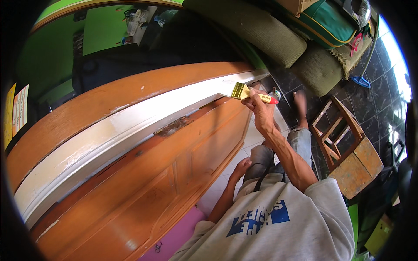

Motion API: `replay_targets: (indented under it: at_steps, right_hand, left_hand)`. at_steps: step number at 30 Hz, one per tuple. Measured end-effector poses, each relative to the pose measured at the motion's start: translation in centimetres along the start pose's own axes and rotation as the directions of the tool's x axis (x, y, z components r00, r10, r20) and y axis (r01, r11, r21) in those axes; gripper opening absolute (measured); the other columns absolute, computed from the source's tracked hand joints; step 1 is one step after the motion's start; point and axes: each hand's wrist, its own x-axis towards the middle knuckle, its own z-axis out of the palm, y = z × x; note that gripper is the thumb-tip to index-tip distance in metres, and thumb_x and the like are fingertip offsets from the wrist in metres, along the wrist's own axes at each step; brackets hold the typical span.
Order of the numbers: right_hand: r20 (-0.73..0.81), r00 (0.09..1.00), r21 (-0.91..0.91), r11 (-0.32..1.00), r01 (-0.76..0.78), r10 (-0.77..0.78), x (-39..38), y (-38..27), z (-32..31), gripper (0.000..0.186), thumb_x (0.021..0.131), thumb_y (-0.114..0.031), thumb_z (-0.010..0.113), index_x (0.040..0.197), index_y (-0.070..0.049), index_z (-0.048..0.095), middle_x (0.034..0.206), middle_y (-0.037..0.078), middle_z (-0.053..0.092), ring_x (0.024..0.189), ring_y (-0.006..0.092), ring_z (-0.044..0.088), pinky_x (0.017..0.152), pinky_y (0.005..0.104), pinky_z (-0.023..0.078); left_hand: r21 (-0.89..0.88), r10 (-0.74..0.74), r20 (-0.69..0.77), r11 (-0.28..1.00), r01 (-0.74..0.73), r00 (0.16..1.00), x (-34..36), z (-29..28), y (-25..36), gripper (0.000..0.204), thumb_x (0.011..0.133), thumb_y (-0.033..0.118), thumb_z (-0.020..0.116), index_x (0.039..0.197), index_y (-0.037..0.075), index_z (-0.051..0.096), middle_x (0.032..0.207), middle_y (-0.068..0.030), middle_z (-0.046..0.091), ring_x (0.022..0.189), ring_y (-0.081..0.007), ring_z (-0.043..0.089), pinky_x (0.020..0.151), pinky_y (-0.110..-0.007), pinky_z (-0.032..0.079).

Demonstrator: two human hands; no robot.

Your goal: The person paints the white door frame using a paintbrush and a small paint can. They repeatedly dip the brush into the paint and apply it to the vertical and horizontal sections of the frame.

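Note:
My right hand (261, 108) is closed round the handle of a paintbrush (257, 96). The brush has a yellow handle with a red end and a gold-coloured metal band. Its pale bristles meet a white painted strip (174, 99) of the door frame, near that strip's far right end. Wet-looking white patches shine along the strip. Beside my thigh, my left hand (241, 168) hangs low with its fingers curled in; nothing shows in it. Partly behind my right hand is a small open can (277, 94).
A brown panelled door (187, 161) stands along the frame on my left. Bare orange-brown wood (100, 98) borders the white strip. To my right are a wooden step stool (344, 143), a couch (270, 35) with a green bag (326, 24), and a blue broom (361, 81).

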Motion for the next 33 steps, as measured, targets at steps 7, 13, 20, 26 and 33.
replay_targets:
  at_steps: [7, 13, 20, 26, 33]
  right_hand:
    - [-0.054, 0.996, 0.051, 0.996, 0.074, -0.072, -0.8, -0.1, -1.2, 0.033, 0.098, -0.021, 0.069, 0.120, 0.003, 0.062, 0.098, 0.010, 0.071, 0.084, 0.0196, 0.071, 0.083, 0.0360, 0.062]
    - [-0.023, 0.999, -0.030, 0.999, 0.021, -0.022, 0.0, 1.8, -2.0, 0.042, 0.097, -0.024, 0.071, 0.128, 0.003, 0.061, 0.106, 0.012, 0.071, 0.087, 0.0203, 0.071, 0.085, 0.0364, 0.061]
    - [0.066, 0.972, -0.295, 0.927, 0.234, -0.224, -2.4, -1.0, -1.5, 0.036, 0.096, -0.021, 0.073, 0.123, 0.002, 0.066, 0.114, 0.013, 0.069, 0.097, 0.0224, 0.070, 0.086, 0.0329, 0.057]
    - [0.452, 0.753, -0.551, 0.515, 0.657, -0.478, -3.9, 0.6, -0.1, 0.029, 0.086, -0.005, 0.077, 0.114, -0.005, 0.071, 0.120, 0.014, 0.067, 0.109, 0.0289, 0.065, 0.090, 0.0358, 0.054]
    - [0.629, 0.665, -0.485, 0.466, 0.740, -0.402, -5.9, 1.2, 0.4, 0.022, 0.083, -0.005, 0.080, 0.105, -0.005, 0.072, 0.119, 0.016, 0.066, 0.108, 0.0321, 0.064, 0.088, 0.0367, 0.053]
  left_hand:
    - [0.030, 0.038, -0.012, 0.999, -0.038, 0.999, 0.4, -0.3, -1.0, 0.065, 0.102, 0.041, 0.059, 0.146, -0.005, 0.048, 0.140, -0.0163, 0.059, 0.123, -0.0221, 0.057, 0.105, -0.033, 0.044]
    - [0.030, 0.014, -0.009, 0.999, -0.014, 1.000, 0.0, -0.7, -0.3, 0.064, 0.102, 0.040, 0.059, 0.146, -0.004, 0.048, 0.141, -0.0156, 0.058, 0.126, -0.0220, 0.056, 0.106, -0.034, 0.043]
    - [0.031, -0.031, -0.009, 0.999, 0.031, 0.999, -0.5, -0.8, -0.6, 0.064, 0.102, 0.041, 0.059, 0.147, -0.003, 0.049, 0.143, -0.0162, 0.057, 0.130, -0.0238, 0.054, 0.109, -0.034, 0.042]
    - [0.052, -0.014, 0.008, 0.999, 0.014, 1.000, 0.1, -1.0, -1.2, 0.063, 0.102, 0.038, 0.059, 0.146, -0.005, 0.048, 0.143, -0.0164, 0.057, 0.129, -0.0234, 0.055, 0.109, -0.034, 0.041]
    - [0.058, -0.004, 0.013, 0.998, 0.004, 1.000, -0.3, -1.2, -2.0, 0.062, 0.102, 0.037, 0.058, 0.144, -0.007, 0.049, 0.143, -0.0175, 0.057, 0.129, -0.0229, 0.055, 0.109, -0.034, 0.041]
